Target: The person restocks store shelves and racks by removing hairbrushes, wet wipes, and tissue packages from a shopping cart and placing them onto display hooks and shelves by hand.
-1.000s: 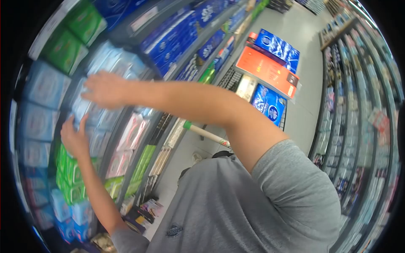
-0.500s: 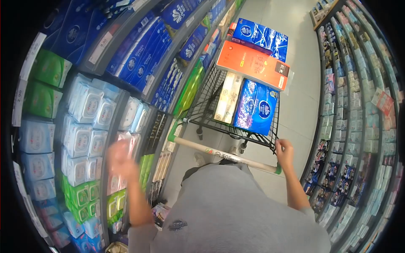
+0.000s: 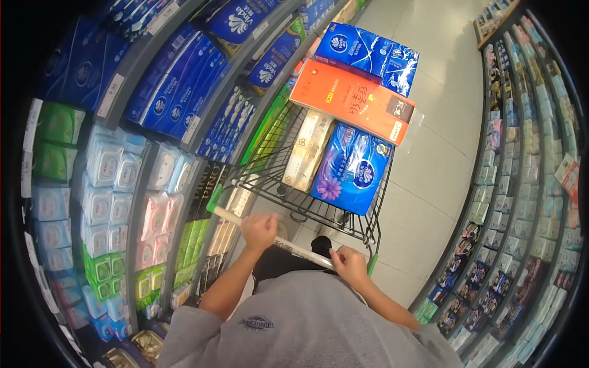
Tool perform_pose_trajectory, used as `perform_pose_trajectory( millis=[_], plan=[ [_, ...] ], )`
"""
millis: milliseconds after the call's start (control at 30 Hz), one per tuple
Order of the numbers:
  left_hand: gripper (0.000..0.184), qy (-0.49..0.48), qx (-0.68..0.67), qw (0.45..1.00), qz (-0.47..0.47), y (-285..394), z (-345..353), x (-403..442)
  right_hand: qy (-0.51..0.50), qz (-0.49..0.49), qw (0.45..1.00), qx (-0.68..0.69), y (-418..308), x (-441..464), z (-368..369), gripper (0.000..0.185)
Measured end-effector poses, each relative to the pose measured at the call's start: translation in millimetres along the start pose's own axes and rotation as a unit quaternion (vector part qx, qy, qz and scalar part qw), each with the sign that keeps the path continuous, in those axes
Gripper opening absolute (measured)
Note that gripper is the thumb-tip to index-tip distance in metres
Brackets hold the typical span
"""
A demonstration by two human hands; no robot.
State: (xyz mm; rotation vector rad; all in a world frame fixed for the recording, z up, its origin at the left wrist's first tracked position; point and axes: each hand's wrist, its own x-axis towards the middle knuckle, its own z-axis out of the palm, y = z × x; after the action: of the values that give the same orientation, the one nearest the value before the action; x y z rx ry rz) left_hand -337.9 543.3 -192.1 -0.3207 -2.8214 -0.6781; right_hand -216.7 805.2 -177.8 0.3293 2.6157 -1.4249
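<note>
1. Change: left hand (image 3: 259, 232) is off the shelf packs and onto the handle (image 3: 294, 250); right hand (image 3: 348, 264) joins near the handle's right end.
2. Grip: both clamped on the handle, fingers curled; neither carries a pack.
3. Cart (image 3: 270, 190) sits straight ahead of the person. Load: near blue pack (image 3: 353, 168), cream pack (image 3: 308, 150) to its left, orange box (image 3: 350, 101) crosswise beyond, far blue pack (image 3: 368, 58) past that.
4. Pale-blue packs (image 3: 104, 205) stand shelved at left, untouched.
5. Judgement: handling has shifted from shelf to cart.
</note>
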Motion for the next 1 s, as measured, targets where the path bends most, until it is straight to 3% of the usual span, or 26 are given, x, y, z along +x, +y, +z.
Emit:
perform_pose_trajectory(
  millis=[167, 367, 500, 567, 600, 667, 767, 900, 967, 1000],
  plan=[
    [0.028, 0.033, 0.0, 0.999, -0.016, 5.6, 1.7, -1.1, -0.058, -0.068, 0.996, 0.027, 5.1, 3.3, -3.1, 0.026],
    [0.023, 0.02, 0.076, 0.996, -0.041, 15.5, 10.0, -11.8, -0.091, -0.077, 0.992, 0.045, 11.8, 0.5, -5.4, 0.021],
    [0.029, -0.022, -0.065, 0.998, -0.015, 87.5, 33.7, -48.4, -0.088, -0.133, 0.986, 0.051, 19.3, -0.6, -1.0, 0.02],
    [0.03, -0.046, -0.041, 0.998, -0.001, 124.6, 51.0, -85.3, -0.073, -0.175, 0.98, 0.054, 30.1, 1.9, 6.1, 0.018],
    [0.03, -0.038, -0.041, 0.998, -0.002, 134.1, 50.2, -100.5, -0.06, -0.206, 0.975, 0.059, 31.3, -2.0, 3.1, 0.017],
    [0.025, 0.072, -0.071, 0.995, 0.0, 151.1, 46.9, -116.2, -0.061, -0.251, 0.963, 0.083, 29.4, -11.7, -12.1, 0.015],
    [0.019, 0.091, -0.009, 0.996, -0.008, 166.5, 41.2, -127.0, -0.081, -0.318, 0.937, 0.123, 31.1, -38.6, -42.0, 0.014],
    [0.016, 0.139, 0.022, 0.99, -0.02, 172.8, 44.3, -142.7, -0.033, -0.274, 0.952, 0.131, 57.0, -71.4, -85.2, 0.013],
    [0.016, 0.157, 0.041, 0.986, -0.045, 172.5, 51.2, -155.2, -0.003, -0.167, 0.976, 0.138, 86.4, -78.9, -108.2, 0.013],
    [0.016, 0.16, 0.042, 0.985, -0.049, 175.8, 49.8, -161.5, 0.009, -0.169, 0.98, 0.107, 119.4, -73.4, -115.4, 0.015]
  ],
)
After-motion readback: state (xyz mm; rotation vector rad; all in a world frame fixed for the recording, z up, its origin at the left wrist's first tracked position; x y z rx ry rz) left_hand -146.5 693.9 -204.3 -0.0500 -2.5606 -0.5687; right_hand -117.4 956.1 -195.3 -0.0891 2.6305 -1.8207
